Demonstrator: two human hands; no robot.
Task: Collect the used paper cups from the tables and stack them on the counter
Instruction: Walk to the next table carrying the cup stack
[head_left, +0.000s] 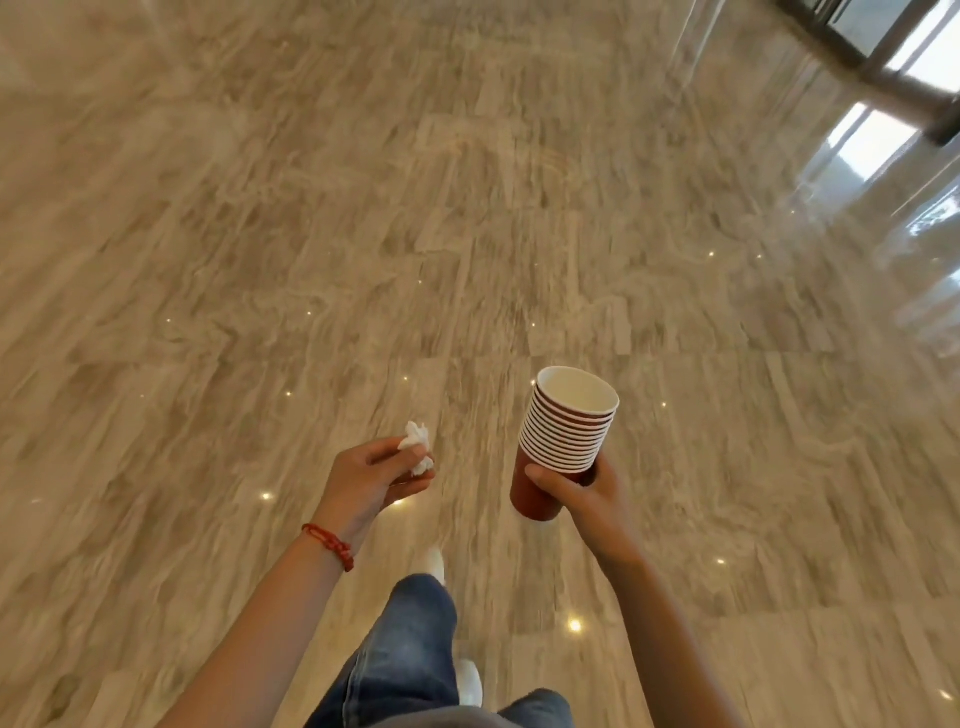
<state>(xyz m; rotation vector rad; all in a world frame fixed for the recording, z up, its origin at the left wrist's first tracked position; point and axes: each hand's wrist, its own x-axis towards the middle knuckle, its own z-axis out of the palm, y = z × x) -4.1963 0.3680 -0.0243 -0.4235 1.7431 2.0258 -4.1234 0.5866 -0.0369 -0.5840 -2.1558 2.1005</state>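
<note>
I have the stack of cups (563, 431) in my right hand (582, 491), thumb across the front of the bottom red cup and fingers curled round its far side, so the grip sits low on the stack. The long axis runs up and away from my palm, tilted a little forward and to the left, with the open mouth of the top cup facing up toward me. Everything above my fingers is unsupported, which I judge makes the tilt the thing to watch when I set it down base first. My left hand (371, 480) is just across from it, at about the same height, pinching a crumpled tissue (417, 451) between thumb and fingertips, so it isn't free to steady the stack. Below me there is only the marble floor (467, 234) and my jeans (405, 654); no counter or table is in sight yet
</note>
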